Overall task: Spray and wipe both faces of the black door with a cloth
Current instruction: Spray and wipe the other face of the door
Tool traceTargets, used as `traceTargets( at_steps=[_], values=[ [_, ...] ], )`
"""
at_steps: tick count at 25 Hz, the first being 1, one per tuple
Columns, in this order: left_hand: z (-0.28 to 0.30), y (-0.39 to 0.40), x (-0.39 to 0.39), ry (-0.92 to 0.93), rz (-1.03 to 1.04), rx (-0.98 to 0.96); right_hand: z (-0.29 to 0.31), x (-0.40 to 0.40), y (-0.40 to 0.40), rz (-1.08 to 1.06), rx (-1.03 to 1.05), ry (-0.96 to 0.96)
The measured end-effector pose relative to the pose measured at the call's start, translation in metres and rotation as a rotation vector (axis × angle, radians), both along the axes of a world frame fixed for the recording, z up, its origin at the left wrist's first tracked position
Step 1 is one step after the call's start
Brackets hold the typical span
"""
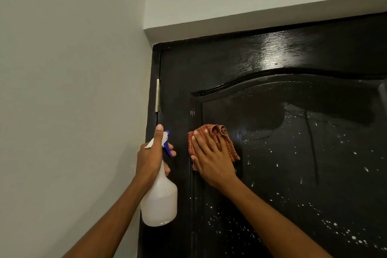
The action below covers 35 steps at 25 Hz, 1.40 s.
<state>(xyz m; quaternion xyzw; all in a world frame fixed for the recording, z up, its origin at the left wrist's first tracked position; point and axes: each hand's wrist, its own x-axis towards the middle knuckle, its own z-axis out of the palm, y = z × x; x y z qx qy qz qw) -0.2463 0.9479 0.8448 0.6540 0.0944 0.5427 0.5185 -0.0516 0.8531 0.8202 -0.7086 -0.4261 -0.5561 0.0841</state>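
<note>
My right hand [211, 159] presses the orange checked cloth [222, 140] flat-fingered against the glossy black door [293, 153]; my left hand [151, 153] beside it grips a white plastic spray bottle [160, 199].

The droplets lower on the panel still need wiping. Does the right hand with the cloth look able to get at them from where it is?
Probably yes. The right hand presses the cloth flat on the door, and the droplets lie below and to the right on the same face, with nothing between.

The right hand [211, 159] lies flat on the cloth [225, 138], pressing it to the door [293, 142] at the panel's left edge; left of it, the left hand [151, 153] holds the bottle [160, 201] before the hinge [157, 96] side; the wall [69, 90] lies further left.
</note>
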Motion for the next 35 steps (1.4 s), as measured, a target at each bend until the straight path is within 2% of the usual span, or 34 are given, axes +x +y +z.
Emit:
traceTargets(
  at_steps=[2, 7, 9, 15, 17, 19, 22, 24, 26, 28, 32, 35],
  values=[
    [0.009, -0.005, -0.006, 0.004, 0.001, 0.014, 0.006, -0.006, -0.005, -0.027, 0.008, 0.008],
    [0.020, -0.011, -0.012, 0.012, 0.019, 0.034, 0.124, -0.030, 0.008, -0.044, 0.113, 0.104],
    [0.018, -0.012, -0.008, 0.017, 0.005, 0.014, 0.149, -0.029, 0.011, -0.058, 0.094, 0.101],
    [0.034, -0.037, 0.007, -0.056, 0.005, 0.063, 0.137, -0.009, -0.028, -0.061, -0.071, -0.005],
    [0.047, -0.045, 0.011, -0.083, -0.006, 0.082, 0.144, -0.005, -0.047, -0.040, -0.064, -0.028],
    [0.061, -0.047, 0.011, -0.105, -0.020, 0.099, 0.148, 0.005, -0.063, -0.026, 0.077, -0.037],
    [0.077, -0.043, 0.002, -0.127, -0.030, 0.128, 0.144, 0.030, -0.096, -0.063, 0.409, -0.071],
    [0.079, -0.036, -0.006, -0.104, -0.032, 0.151, 0.142, 0.037, -0.111, -0.128, 0.642, 0.034],
    [0.078, -0.029, -0.014, -0.093, -0.016, 0.158, 0.147, 0.021, -0.099, -0.107, 0.735, 0.223],
    [0.075, -0.025, -0.017, -0.091, -0.010, 0.152, 0.144, 0.000, -0.066, -0.024, 0.622, 0.285],
    [0.064, -0.030, -0.009, -0.058, 0.009, 0.133, 0.118, -0.027, -0.003, -0.009, 0.042, 0.124],
    [0.060, -0.046, 0.002, -0.046, -0.025, 0.125, 0.134, -0.020, -0.023, -0.009, -0.100, 0.007]
  ],
)
